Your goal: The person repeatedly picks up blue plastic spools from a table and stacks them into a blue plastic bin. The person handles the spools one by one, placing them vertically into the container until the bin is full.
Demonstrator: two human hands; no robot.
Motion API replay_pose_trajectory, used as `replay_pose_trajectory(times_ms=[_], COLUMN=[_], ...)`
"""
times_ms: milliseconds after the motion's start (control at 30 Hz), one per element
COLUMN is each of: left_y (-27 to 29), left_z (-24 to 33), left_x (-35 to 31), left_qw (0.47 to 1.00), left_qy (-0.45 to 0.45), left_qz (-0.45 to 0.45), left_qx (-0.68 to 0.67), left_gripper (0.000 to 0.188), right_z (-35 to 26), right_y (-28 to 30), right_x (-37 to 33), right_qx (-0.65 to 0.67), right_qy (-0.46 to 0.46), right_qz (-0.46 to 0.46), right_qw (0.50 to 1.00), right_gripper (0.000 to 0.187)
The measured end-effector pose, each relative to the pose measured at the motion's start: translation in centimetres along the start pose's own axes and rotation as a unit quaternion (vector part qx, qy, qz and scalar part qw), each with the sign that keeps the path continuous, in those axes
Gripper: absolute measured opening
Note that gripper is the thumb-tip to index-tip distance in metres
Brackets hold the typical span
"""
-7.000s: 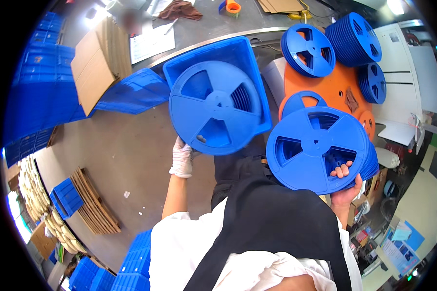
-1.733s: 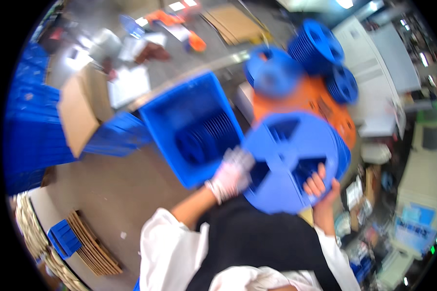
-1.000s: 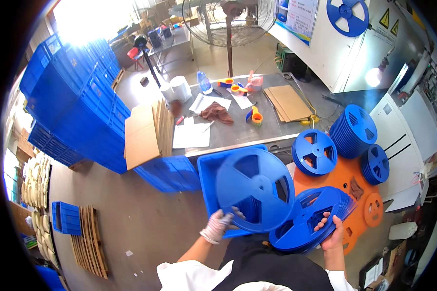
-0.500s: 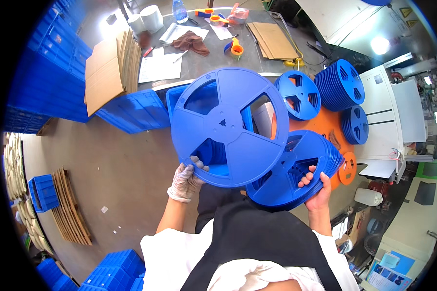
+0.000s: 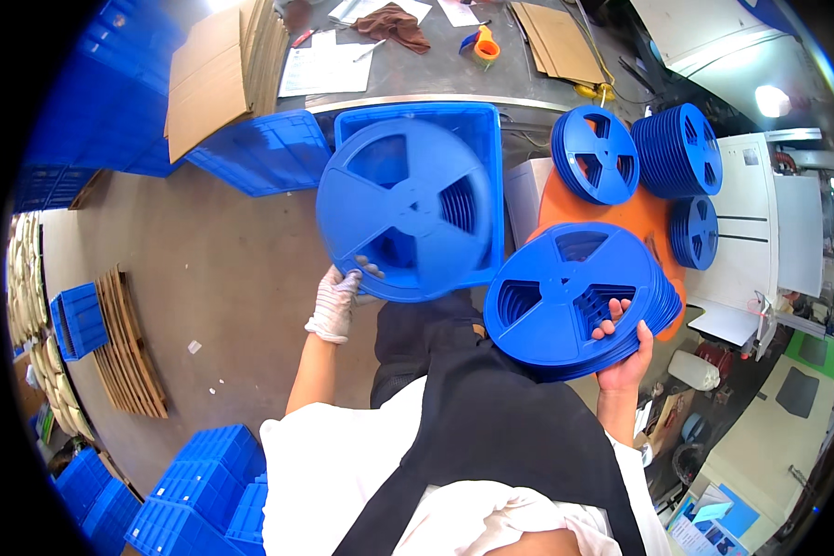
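Note:
In my gloved left hand (image 5: 340, 295) is the lower left rim of a single blue plastic reel (image 5: 445, 239), its fingers reaching through a cut-out. The reel is over a blue crate (image 5: 494, 167), which shows more blue reels inside. My bare right hand (image 5: 628, 347) grips a thick stack of blue reels (image 5: 556, 326) at its lower right, fingertips hooked into a cut-out. The stack leans in front of an orange round surface (image 5: 547, 208); whether it rests on that or on my lap is hidden.
More blue reel stacks (image 5: 599, 148) stand on the orange surface. Beyond the crate is a grey table (image 5: 417, 79) with papers, a brown cloth, an orange tape dispenser (image 5: 485, 48) and cardboard sheets (image 5: 556, 42). Leftward are blue bins (image 5: 259, 157), a wooden pallet (image 5: 132, 347) and stacked crates (image 5: 190, 491).
The single reel has moved away from the stack, leftward and down over the crate, in my left hand. My right hand keeps its grip on the stack. The view has shifted.

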State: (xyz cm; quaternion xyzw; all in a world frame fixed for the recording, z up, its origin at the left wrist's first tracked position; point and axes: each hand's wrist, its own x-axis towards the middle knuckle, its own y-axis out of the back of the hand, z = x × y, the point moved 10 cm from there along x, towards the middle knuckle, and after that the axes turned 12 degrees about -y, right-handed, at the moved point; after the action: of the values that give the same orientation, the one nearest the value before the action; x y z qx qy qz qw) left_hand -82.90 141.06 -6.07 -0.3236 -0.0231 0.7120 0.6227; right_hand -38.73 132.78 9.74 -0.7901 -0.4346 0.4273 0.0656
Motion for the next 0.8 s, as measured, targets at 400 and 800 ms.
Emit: replay_pose_trajectory(times_ms=[400,800], left_y=[7.5,-32.2], left_z=[-14.2,-0.7], left_x=[13.5,0.6], left_qw=[0.813,0.617], left_qy=[0.002,-0.435], left_qz=[0.014,-0.417], left_qx=[0.583,0.507], left_gripper=[0.051,0.063], right_z=[0.5,0.2], right_y=[-1.0,-5.2], right_x=[-0.3,0.4], right_qx=[0.077,0.156], right_qy=[-0.013,-0.025], right_qz=[-0.115,-0.356], right_qw=[0.990,0.921], right_gripper=[0.043,0.037])
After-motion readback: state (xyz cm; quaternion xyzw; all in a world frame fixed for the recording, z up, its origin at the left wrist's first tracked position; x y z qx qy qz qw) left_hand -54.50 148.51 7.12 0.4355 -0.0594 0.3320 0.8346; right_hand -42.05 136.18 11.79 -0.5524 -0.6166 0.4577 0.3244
